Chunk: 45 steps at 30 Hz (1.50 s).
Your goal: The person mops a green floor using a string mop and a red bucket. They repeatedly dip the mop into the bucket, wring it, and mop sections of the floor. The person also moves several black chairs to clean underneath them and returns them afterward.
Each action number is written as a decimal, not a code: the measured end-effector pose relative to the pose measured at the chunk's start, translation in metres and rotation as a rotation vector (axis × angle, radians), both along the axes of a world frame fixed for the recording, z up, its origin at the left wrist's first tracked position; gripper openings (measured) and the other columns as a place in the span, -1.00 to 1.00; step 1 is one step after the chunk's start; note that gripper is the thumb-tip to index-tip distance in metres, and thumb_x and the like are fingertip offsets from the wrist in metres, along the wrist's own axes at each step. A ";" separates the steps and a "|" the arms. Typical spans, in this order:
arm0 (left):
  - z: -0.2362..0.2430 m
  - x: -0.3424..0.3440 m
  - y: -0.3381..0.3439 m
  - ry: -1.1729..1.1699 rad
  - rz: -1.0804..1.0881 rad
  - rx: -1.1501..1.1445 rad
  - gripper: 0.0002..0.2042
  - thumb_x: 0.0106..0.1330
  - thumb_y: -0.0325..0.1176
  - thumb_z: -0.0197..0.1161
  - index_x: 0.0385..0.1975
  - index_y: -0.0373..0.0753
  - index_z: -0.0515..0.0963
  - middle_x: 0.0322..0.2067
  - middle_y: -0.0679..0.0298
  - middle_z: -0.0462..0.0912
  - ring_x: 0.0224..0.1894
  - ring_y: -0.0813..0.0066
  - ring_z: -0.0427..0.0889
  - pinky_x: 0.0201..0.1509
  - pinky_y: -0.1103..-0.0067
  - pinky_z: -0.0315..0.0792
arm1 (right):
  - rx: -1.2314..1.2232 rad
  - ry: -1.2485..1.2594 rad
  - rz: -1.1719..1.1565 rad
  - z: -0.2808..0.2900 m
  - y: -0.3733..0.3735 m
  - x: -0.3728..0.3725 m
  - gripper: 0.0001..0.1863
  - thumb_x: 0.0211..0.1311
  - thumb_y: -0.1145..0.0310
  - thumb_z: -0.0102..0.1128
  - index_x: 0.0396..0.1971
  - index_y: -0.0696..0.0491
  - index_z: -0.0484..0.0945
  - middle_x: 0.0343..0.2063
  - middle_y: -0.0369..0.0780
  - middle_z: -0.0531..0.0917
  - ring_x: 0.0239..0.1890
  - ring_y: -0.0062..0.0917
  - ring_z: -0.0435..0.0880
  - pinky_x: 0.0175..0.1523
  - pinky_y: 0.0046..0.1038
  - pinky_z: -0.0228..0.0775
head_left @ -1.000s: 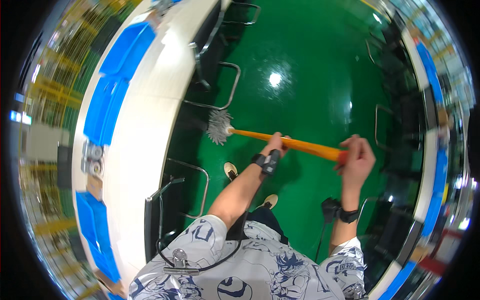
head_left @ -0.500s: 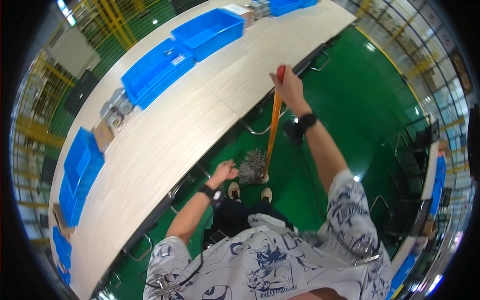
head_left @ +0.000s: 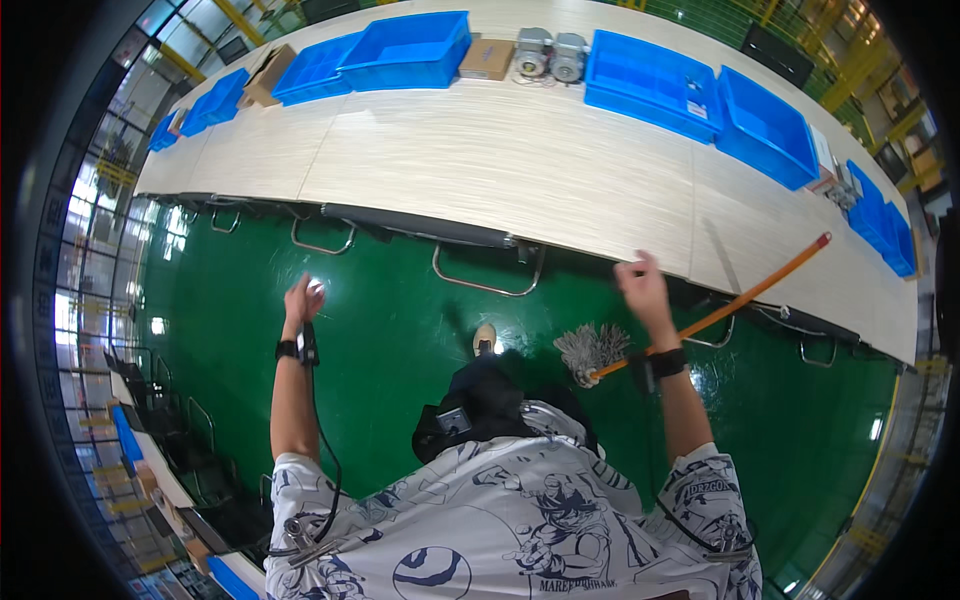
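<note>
A mop with an orange handle [head_left: 745,298] leans across the edge of the table to my right. Its red tip is over the tabletop, and its grey stringy head [head_left: 592,350] rests on the green floor. My right hand [head_left: 645,288] hovers by the table's front edge, left of the handle and apart from it; its fingers are loosely bent, slightly blurred, with nothing in them. Over the floor on the left hangs my left hand [head_left: 304,300], empty, with fingers relaxed and a little apart. Each wrist wears a black strap.
Ahead curves a long pale table [head_left: 450,140]. Along its far side stand blue bins [head_left: 405,52], a cardboard box [head_left: 487,60] and grey motors [head_left: 550,55]. Folded chair frames [head_left: 490,285] stick out beneath the near edge. Dark chairs [head_left: 200,450] stand behind on the left.
My right hand has let go of the mop, which now leans on the table. My view has turned left along the table, and my left hand is farther from the table.
</note>
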State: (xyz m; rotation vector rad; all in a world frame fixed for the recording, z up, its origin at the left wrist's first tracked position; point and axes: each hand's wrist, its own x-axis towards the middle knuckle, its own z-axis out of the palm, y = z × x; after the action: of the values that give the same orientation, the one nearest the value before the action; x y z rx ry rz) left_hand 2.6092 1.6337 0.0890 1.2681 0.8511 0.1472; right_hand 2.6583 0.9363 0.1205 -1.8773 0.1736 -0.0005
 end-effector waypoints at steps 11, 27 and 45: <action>0.004 0.188 -0.030 0.303 -0.241 0.248 0.12 -0.12 0.06 0.50 0.34 -0.31 -0.10 0.09 -0.14 0.28 -0.16 0.15 0.57 -0.37 0.36 0.58 | -0.305 0.117 0.127 -0.009 0.229 0.053 -0.33 0.02 -0.13 0.29 -0.03 0.11 0.47 -0.42 -0.06 0.58 -0.36 -0.28 0.63 -0.19 -0.36 0.47; -0.040 0.002 -0.066 0.094 -0.012 0.086 -0.63 0.02 -0.29 0.37 -0.18 -0.01 0.40 -0.42 0.30 0.49 -0.47 0.41 0.54 -0.43 0.41 0.56 | -0.379 -0.169 0.274 -0.027 0.167 -0.077 -0.61 0.07 0.12 0.32 -0.32 0.12 0.45 -0.65 -0.10 0.61 -0.54 -0.19 0.65 -0.43 -0.29 0.47; -0.002 -0.402 -0.135 0.026 0.608 0.097 -0.65 0.18 -0.38 0.30 -0.04 -0.17 0.41 -0.15 0.27 0.53 -0.25 0.48 0.55 -0.29 0.58 0.48 | -0.502 -0.202 0.836 -0.015 0.229 -0.195 -0.33 -0.13 0.03 0.44 -0.23 0.20 0.28 -0.51 0.03 0.56 -0.42 -0.05 0.61 -0.33 -0.21 0.48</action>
State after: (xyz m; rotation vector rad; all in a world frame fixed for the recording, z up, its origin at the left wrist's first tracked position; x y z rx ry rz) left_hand 2.2068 1.4991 0.0865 1.0672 1.2450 0.6630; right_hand 2.4632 1.1649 0.1057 -2.2996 -0.8224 0.3645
